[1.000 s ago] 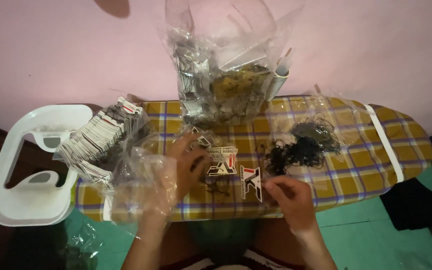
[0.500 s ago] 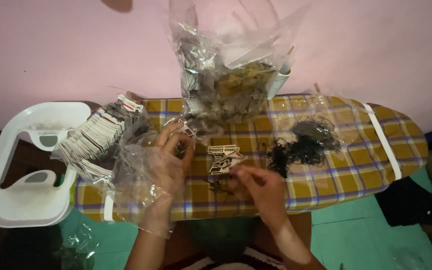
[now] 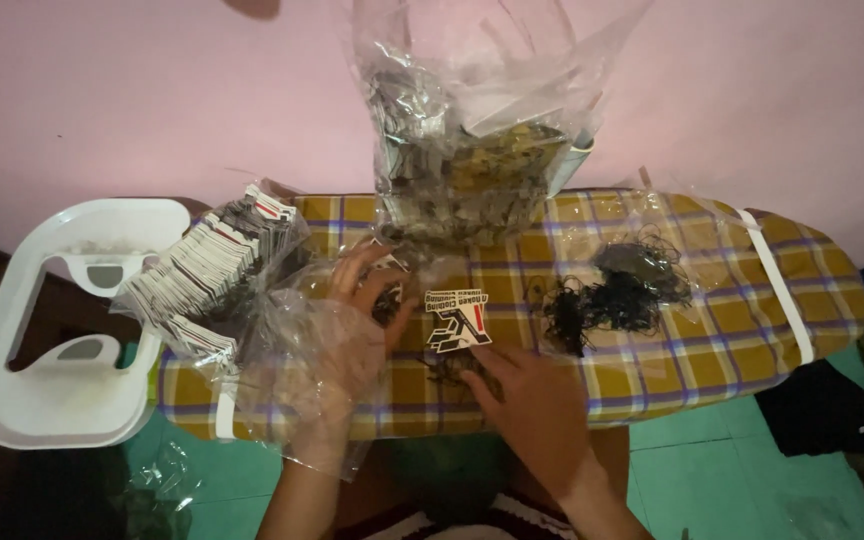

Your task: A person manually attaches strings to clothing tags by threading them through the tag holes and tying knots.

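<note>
A small white card tag (image 3: pixel 457 318) with red and black print lies on the yellow plaid ironing board (image 3: pixel 652 370). My right hand (image 3: pixel 537 410) rests just below it, fingers curled down over a dark bit of string at the tag's lower edge. My left hand (image 3: pixel 357 315) lies flat on the board to the tag's left, fingers spread, with a clear plastic bag (image 3: pixel 302 370) draped over the wrist and palm. A heap of black elastic strings (image 3: pixel 617 295) sits on clear plastic to the right.
A big clear bag of tags (image 3: pixel 472 140) stands at the board's far edge against the pink wall. A stack of white tags (image 3: pixel 212 275) lies at the board's left end. A white plastic stool (image 3: pixel 62 320) stands to the left. Teal floor shows below.
My right hand has slid left from the board's front to under the tag. My left hand moved forward and flattened on the board. The view has shifted slightly.
</note>
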